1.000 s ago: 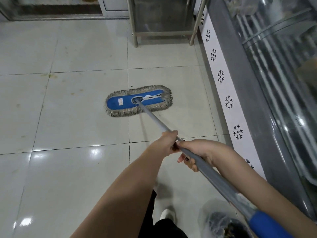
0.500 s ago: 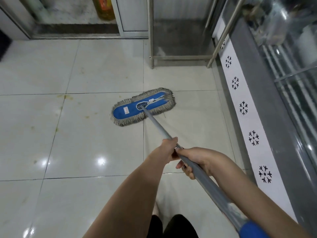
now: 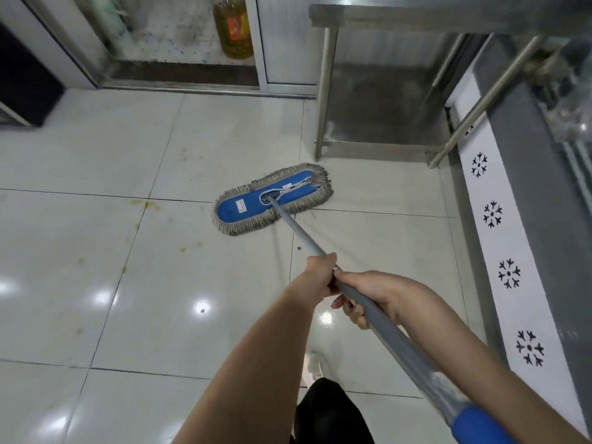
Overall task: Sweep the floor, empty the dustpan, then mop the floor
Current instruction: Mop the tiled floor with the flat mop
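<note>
Mop head of flat blue cloth with a grey yarn fringe lying flat on the glossy pale tiled floor, toward its far right part, across a tile joint and just in front of the near leg of a stainless steel table. Slanting back from the middle of the head, a long grey metal handle, ending in a blue grip at the lower right corner of the view. Left hand clenched round the handle from above, fingers wrapped about the pole. Right hand just behind it, fingers curled under the pole and grasping it as well. Yellowish stains on the floor to the left of the head, well apart from it, near a crossing of tile joints. Along the floor's right edge, a white panel with black snowflake marks at the foot of a grey cabinet. Beyond the floor's far edge, a large yellow plastic bottle with an orange label, blurred. Below the forearms, a white shoe on the tiles and a black trouser leg
</note>
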The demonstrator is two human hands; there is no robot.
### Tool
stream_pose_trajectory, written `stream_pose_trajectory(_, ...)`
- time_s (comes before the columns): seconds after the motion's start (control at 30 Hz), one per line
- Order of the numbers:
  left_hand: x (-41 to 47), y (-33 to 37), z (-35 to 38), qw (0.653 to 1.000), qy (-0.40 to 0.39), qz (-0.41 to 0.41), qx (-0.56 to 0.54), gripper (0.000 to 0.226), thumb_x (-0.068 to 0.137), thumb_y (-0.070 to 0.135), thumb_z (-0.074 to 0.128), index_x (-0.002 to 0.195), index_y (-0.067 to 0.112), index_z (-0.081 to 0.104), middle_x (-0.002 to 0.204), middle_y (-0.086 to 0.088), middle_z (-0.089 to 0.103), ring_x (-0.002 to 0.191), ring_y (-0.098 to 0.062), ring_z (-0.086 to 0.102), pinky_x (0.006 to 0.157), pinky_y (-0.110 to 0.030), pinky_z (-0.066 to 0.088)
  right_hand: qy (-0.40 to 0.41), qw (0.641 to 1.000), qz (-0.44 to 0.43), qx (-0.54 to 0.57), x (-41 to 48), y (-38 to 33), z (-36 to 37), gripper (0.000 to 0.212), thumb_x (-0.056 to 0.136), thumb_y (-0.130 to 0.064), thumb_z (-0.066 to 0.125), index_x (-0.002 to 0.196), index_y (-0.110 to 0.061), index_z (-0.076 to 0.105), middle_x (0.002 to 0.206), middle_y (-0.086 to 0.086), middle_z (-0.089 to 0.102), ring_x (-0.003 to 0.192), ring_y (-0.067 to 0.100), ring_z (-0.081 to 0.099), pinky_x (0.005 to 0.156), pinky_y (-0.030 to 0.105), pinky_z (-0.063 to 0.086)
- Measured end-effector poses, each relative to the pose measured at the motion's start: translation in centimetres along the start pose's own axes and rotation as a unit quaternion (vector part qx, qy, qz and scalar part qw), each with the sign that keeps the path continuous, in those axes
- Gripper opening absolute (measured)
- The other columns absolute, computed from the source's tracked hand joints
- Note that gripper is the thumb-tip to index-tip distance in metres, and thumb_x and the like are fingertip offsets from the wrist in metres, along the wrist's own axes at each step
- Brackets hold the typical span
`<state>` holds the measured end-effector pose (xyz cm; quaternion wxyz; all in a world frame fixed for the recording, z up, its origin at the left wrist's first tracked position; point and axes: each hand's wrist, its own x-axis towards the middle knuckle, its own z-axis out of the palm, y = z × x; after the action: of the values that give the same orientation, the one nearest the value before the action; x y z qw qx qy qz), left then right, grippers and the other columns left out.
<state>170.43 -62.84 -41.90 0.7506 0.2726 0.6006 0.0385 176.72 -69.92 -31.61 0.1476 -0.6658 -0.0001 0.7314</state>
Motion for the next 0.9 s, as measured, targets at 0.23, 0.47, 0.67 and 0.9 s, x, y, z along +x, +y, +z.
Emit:
stream_pose_trajectory(0.23,3.2,7.7,-3.0,1.0,-0.007,0.021,-0.014,0.017,0.096,0.015,0.048,0.086,0.001,0.045,0.075,-0.011,0.046,0.064,-0.024,0.051,0.044,-0.028,0.051,-0.017,1.0,-0.002,-0.007,2.2,-8.8,0.9,0.061,0.094,-0.058,0.039,0.08,0.0,0.052,0.037,0.0,0.042,0.025,0.006,0.036,0.031,0.011,0.033)
stream_pose_trajectory(0.47,6.3,15.8,-7.6,0.999,0.01,0.026,0.039,0.017,0.093,0.014,0.052,0.082,0.003,0.046,0.074,-0.013,0.052,0.061,-0.023,0.056,0.039,-0.026,0.053,-0.014,1.0,-0.005,0.007,5.1,-17.1,3.8,0.063,0.094,-0.059,0.036,0.082,-0.001,0.055,0.037,-0.001,0.042,0.025,0.005,0.035,0.03,0.01,0.032)
stream_pose_trajectory(0.67,10.7,22.3,-14.0,0.996,-0.007,0.001,0.087,0.019,0.092,0.013,0.054,0.103,-0.001,0.047,0.074,-0.012,0.053,0.06,-0.023,0.057,0.045,-0.031,0.057,-0.013,0.998,-0.014,0.066,8.4,-24.1,9.0,0.062,0.094,-0.059,0.036,0.081,-0.001,0.054,0.038,-0.001,0.04,0.025,0.005,0.034,0.03,0.01,0.031)
stream_pose_trajectory(0.9,13.2,25.9,-20.3,0.997,-0.043,-0.057,0.03,0.017,0.092,0.006,0.045,0.076,0.006,0.04,0.059,-0.008,0.048,0.035,-0.017,0.052,0.035,-0.017,0.045,-0.037,0.953,-0.045,0.296,10.0,-26.7,16.2,0.051,0.095,-0.05,0.046,0.076,-0.003,0.051,0.038,-0.001,0.042,0.023,0.004,0.036,0.027,0.01,0.032)
